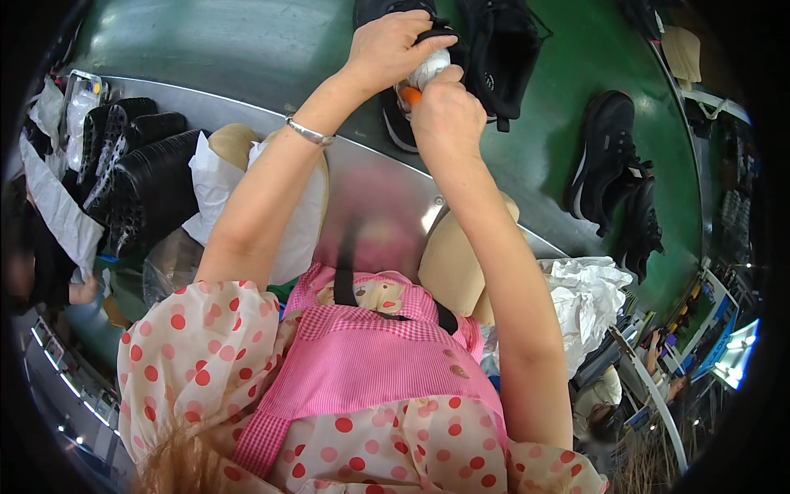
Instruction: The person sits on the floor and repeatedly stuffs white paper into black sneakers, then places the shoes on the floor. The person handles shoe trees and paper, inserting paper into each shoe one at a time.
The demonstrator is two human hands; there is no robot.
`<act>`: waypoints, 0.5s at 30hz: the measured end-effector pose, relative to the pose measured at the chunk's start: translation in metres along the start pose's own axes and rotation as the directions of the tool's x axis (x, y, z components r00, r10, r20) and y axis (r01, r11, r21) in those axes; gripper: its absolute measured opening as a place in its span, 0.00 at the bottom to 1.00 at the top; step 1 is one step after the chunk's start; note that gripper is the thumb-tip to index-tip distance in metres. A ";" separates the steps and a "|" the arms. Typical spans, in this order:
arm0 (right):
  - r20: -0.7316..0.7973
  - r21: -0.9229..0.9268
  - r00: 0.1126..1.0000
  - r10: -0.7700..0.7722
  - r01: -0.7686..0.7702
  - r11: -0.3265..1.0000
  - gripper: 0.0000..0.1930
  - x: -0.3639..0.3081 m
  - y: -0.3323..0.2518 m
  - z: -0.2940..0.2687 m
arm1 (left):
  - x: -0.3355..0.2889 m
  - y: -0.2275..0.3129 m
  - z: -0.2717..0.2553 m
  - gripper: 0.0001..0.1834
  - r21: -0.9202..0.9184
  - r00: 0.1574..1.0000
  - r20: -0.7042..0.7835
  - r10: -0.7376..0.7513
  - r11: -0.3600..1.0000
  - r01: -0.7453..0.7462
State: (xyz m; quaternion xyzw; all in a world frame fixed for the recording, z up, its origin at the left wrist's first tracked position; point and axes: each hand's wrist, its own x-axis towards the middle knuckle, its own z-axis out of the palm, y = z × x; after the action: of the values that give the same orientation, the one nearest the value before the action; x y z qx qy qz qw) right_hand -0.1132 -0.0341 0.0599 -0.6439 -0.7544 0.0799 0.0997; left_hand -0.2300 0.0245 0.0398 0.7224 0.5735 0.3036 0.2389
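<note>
While both hands meet over the green conveyor belt (247, 41), the left hand (387, 45) curls closed over the top of a black sneaker (393, 123), and the right hand (444, 111) is clenched just below it around a white and orange wad (424, 78) pressed at the shoe's opening (what the wad is made of cannot be told). A silver bracelet (309, 132) circles the left wrist. Further along the belt lie another black shoe (502, 53) and a pair of black sneakers (613, 173). Stacked black trays (132, 173) stand at the left, crumpled white paper (588, 300) at the right.
</note>
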 end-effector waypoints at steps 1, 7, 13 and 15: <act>-0.002 -0.011 1.000 0.020 -0.020 1.000 0.22 0.000 0.001 0.011 | -0.001 0.002 -0.002 0.17 0.014 1.000 0.021 0.018 1.000 -0.018; -0.121 0.060 0.992 0.023 -0.016 0.998 0.24 0.007 0.000 0.045 | -0.001 -0.007 -0.002 0.12 0.151 0.961 -0.004 0.275 0.951 -0.271; 0.047 0.208 0.998 0.031 -0.040 0.977 0.27 -0.005 -0.006 0.009 | 0.004 -0.004 -0.035 0.15 0.127 0.935 0.210 0.287 0.940 -0.317; 0.160 0.284 0.985 0.068 -0.111 0.952 0.24 -0.022 -0.003 -0.021 | -0.003 -0.012 -0.039 0.18 0.117 0.920 0.257 0.297 0.935 -0.335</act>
State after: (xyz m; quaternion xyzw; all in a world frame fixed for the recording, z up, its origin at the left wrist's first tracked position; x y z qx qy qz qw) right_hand -0.1076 -0.0569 0.0798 -0.6479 -0.7096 0.2425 0.1337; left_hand -0.2668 0.0239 0.0584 0.8531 0.4391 0.2040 0.1944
